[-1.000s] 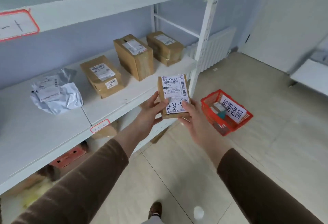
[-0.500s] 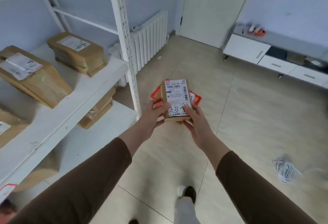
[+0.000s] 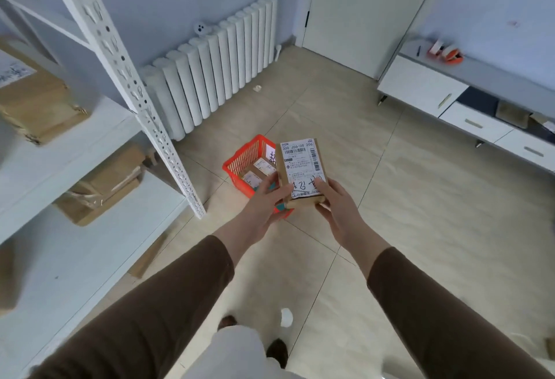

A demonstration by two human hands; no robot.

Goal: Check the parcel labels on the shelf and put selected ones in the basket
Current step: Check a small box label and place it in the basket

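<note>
Right now we hold a small brown cardboard parcel (image 3: pixel 301 172) upright in front of us, its white label (image 3: pixel 302 168) facing the camera, with a barcode, the print "300 J06-00 206" along the top, and black handwriting near the bottom edge. It hangs in the air above the floor, just in front of the red basket (image 3: pixel 244 159), which stands on the tiles beside the shelf (image 3: pixel 90 144) post (two labelled packets already lie inside the basket).

Our left hand (image 3: pixel 264 201) grips the parcel's lower left corner, thumb curled over the front and fingers tucked behind. Our right hand (image 3: pixel 338 202) pinches the lower right corner, thumb pressed on the label over the handwriting, fingers wrapped underneath. Both forearms, in brown sleeves, reach forward and converge on the parcel, wrists roughly level.

More brown boxes sit on the shelf boards at left. A white radiator (image 3: pixel 216 69) lines the far wall, and a low white cabinet (image 3: pixel 444 99) runs along the right.
</note>
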